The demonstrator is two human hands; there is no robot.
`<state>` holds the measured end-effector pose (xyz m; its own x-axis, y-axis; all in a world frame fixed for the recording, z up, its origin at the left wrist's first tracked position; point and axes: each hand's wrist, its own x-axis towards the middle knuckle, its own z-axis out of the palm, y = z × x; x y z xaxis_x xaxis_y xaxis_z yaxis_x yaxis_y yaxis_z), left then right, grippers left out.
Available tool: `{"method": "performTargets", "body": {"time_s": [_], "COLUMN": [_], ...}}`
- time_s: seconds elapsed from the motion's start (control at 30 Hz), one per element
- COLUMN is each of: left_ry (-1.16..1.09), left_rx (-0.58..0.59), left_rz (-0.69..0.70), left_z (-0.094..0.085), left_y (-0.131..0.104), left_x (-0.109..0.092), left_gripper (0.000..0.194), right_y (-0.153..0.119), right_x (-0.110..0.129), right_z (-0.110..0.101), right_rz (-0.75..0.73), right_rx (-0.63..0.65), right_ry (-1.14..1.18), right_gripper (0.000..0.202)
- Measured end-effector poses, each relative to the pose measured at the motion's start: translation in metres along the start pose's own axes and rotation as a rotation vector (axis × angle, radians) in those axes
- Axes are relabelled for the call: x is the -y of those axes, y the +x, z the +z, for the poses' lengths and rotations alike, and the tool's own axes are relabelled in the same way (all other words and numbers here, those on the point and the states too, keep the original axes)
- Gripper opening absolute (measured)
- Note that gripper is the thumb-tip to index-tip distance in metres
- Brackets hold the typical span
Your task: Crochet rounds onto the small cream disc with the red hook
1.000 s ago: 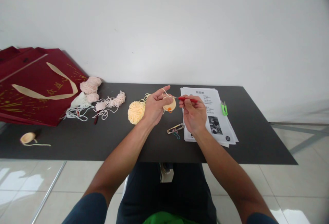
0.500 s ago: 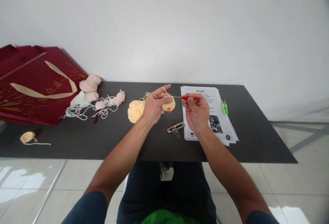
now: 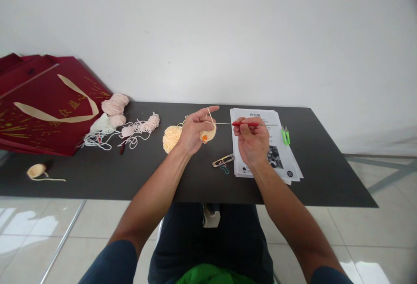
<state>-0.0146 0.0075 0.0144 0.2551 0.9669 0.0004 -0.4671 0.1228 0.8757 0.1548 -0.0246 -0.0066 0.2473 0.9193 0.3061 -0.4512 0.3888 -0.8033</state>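
My left hand (image 3: 194, 131) pinches a small round piece of cream crochet work (image 3: 209, 133), with an orange stitch marker (image 3: 205, 138) at its lower edge. A strand of cream yarn runs over the raised index finger. In my right hand (image 3: 252, 141) is a red-handled crochet hook (image 3: 248, 123), held level between thumb and fingers. Its thin metal shaft points left and reaches the crochet piece; whether the tip sits in a stitch is too small to tell. Just left of my left hand lies a pale yellow yarn ball (image 3: 171, 139), partly hidden by it.
Printed sheets (image 3: 283, 162) lie under my right hand, with green thread snips (image 3: 285, 135) at their right edge. Metal snips (image 3: 223, 161) lie nearer me. To the left are pink yarn (image 3: 115, 104), a dark red bag (image 3: 42, 101) and a cream crocheted cup (image 3: 36, 170).
My right hand has moved slightly right with the hook. The crochet piece has turned and shifted left in my left hand, carrying the orange marker with it.
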Motion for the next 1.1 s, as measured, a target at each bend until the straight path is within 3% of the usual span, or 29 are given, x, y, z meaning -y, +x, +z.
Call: {"method": "performTargets", "body": {"time_s": [0.33, 0.7, 0.93, 1.1], "left_ry": [-0.008, 0.033, -0.005, -0.020], "left_rx": [0.127, 0.078, 0.046, 0.063], "left_rz": [-0.040, 0.089, 0.054, -0.016], "left_z": [-0.0050, -0.0013, -0.0038, -0.0033], "left_y": [-0.0007, -0.0025, 0.0002, -0.0003], "left_x": [-0.0026, 0.0022, 0.0017, -0.0022], "left_gripper": [0.051, 0.073, 0.064, 0.057], "right_y": [-0.0036, -0.0053, -0.0058, -0.0057], "right_x": [0.0041, -0.0007, -0.0013, -0.0010], "right_z": [0.0029, 0.0026, 0.0004, -0.0026], "right_rz": [-0.018, 0.011, -0.086, -0.078], "right_rx": [0.051, -0.012, 0.016, 0.057], "right_ry": [-0.003, -0.007, -0.065, -0.115], "right_gripper": [0.018, 0.016, 0.016, 0.018]}}
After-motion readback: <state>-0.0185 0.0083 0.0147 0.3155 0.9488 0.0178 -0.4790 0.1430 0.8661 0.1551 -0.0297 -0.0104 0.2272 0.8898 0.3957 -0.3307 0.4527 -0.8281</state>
